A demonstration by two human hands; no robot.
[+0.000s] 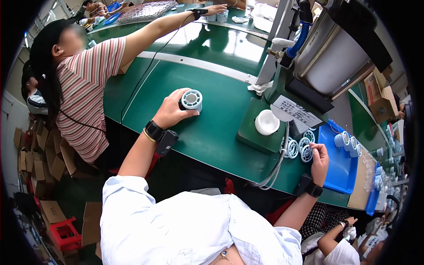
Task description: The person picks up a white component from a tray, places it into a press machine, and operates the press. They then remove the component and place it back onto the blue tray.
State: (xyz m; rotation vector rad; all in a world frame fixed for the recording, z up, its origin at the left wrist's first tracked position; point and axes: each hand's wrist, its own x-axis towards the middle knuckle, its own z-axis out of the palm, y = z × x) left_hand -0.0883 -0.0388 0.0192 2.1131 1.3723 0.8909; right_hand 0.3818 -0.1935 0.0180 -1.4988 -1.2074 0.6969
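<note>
My left hand (170, 110) is wrapped round a light blue cylindrical part (192, 100) with a slotted ring-shaped top, held over the green table. On the right, my right hand (320, 162) has its fingertips closed on a slotted light blue ring (306, 154) at the edge of a small group. Several similar rings (291, 149) lie beside it on the table, partly overlapping. Between my hands, a round white cup-shaped fixture (267, 123) sits on the green base (248, 132) of a press.
The press cylinder (329, 57) rises above the fixture, with a blue hose (301, 40) beside it. Grey cables (279, 170) hang over the table's front edge. A blue tray (342, 170) holds several cylindrical parts. At left, a co-worker in a striped shirt (90, 88) reaches across the conveyor.
</note>
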